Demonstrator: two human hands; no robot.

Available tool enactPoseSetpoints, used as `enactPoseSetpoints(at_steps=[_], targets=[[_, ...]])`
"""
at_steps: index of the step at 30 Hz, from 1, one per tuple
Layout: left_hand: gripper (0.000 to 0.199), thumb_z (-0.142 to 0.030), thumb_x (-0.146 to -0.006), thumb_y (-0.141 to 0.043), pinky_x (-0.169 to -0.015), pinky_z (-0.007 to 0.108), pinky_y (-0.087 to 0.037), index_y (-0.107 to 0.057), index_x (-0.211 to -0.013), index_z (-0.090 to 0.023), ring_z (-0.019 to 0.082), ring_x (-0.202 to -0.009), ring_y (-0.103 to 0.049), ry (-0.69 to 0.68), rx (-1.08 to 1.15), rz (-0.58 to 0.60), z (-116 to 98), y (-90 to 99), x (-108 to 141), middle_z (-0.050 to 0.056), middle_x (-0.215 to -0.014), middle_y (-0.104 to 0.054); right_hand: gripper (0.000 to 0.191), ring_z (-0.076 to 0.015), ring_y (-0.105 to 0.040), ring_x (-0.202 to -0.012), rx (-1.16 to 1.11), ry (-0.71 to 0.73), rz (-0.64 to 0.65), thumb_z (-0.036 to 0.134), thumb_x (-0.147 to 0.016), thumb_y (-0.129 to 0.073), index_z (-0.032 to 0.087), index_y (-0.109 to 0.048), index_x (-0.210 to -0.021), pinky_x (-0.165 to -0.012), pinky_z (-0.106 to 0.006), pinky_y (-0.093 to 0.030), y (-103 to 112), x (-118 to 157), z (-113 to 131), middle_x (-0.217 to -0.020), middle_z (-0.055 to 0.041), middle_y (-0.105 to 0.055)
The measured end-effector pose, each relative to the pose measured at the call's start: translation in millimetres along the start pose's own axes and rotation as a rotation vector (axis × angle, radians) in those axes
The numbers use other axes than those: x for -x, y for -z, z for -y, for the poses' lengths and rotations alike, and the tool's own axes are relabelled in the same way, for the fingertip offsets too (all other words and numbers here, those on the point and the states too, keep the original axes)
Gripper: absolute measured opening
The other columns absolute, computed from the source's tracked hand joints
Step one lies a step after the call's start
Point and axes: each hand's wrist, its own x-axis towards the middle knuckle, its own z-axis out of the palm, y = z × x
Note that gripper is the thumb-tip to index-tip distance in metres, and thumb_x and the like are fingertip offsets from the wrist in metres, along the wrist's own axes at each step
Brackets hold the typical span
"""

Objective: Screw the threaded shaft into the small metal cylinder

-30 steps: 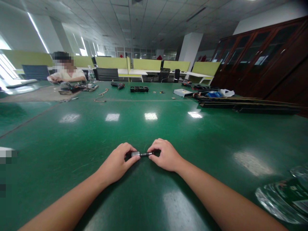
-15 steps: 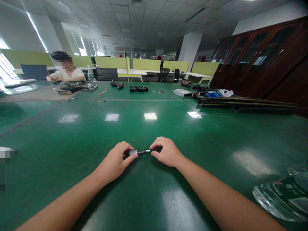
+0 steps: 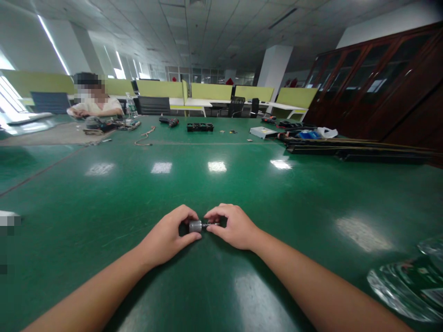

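A short silver metal cylinder point(image 3: 195, 226) lies on the green table between the curved thumb and fingers of my left hand point(image 3: 169, 233). Those fingertips stand apart above and below it, with small gaps seeming to show. Out of the cylinder's right end runs a thin dark and silver banded rod point(image 3: 205, 225), its exact kind unclear. My right hand point(image 3: 237, 227) pinches this rod between thumb and fingers, close to the cylinder. The fingers partly cover the rod's right part.
Bottles point(image 3: 411, 286) lie at the right edge. Across the table are a power drill point(image 3: 169, 121), a black slotted part point(image 3: 200, 127), a cord point(image 3: 145, 137), a silver box point(image 3: 263, 133) and long dark strips point(image 3: 346, 148). A person point(image 3: 98, 101) sits far left behind assorted parts.
My right hand has moved left toward the cylinder, so less of the rod shows. My left thumb and fingers have spread from the cylinder, which sits slightly lower and farther right in view.
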Motion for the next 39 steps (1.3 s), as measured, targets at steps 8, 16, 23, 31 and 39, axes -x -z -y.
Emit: enactPoseSetpoints(at_steps=[8,16,23,31,39], targets=[[0.016,-0.035,-0.089,-0.058,-0.074,0.029,-0.046,-0.060,-0.097,-0.021,0.018,-0.082,-0.059,0.014,0.022,0.014,-4.6,3.0,0.6,0.001,-0.090,-0.064,0.006,-0.0142,-0.061,-0.075,0.060,0.049,0.024,0.022,-0.082,-0.067,0.020,-0.071,-0.087,-0.073,-0.028,-0.044,0.4,0.8,3.4,-0.079,-0.0013,-0.070],[0.016,-0.032,-0.087,-0.061,-0.073,0.028,-0.046,-0.062,-0.098,-0.021,0.018,-0.082,-0.060,0.025,0.012,0.012,-3.1,1.8,-1.6,0.002,-0.090,-0.066,0.012,-0.0151,-0.060,-0.079,0.103,0.112,0.044,0.020,-0.078,-0.072,0.021,-0.072,-0.089,-0.079,-0.031,-0.041,-1.4,0.6,-0.5,-0.082,-0.0004,-0.071],[0.020,-0.033,-0.083,-0.066,-0.076,0.029,-0.047,-0.064,-0.099,-0.021,0.019,-0.085,-0.060,-0.007,-0.013,0.017,-1.5,1.0,-0.6,0.003,-0.093,-0.065,0.013,-0.0161,-0.060,-0.082,0.136,0.148,0.062,0.022,-0.083,-0.067,0.021,-0.072,-0.095,-0.081,-0.032,-0.041,-1.5,2.2,-0.5,-0.086,-0.0019,-0.072],[0.019,-0.033,-0.084,-0.064,-0.074,0.030,-0.047,-0.064,-0.098,-0.020,0.019,-0.083,-0.059,0.006,-0.030,0.016,-2.0,0.7,-0.6,0.003,-0.091,-0.064,0.014,-0.0175,-0.058,-0.084,0.149,0.144,0.069,0.025,-0.080,-0.070,0.022,-0.072,-0.094,-0.081,-0.033,-0.041,-2.3,1.8,-0.4,-0.085,-0.0024,-0.071],[0.020,-0.035,-0.084,-0.063,-0.074,0.030,-0.046,-0.064,-0.098,-0.020,0.019,-0.083,-0.059,0.008,-0.015,0.014,-3.1,1.2,-0.8,0.004,-0.091,-0.064,0.012,-0.0173,-0.058,-0.082,0.133,0.127,0.055,0.021,-0.078,-0.070,0.022,-0.072,-0.089,-0.078,-0.032,-0.042,-1.0,2.3,0.6,-0.081,-0.0018,-0.070]])
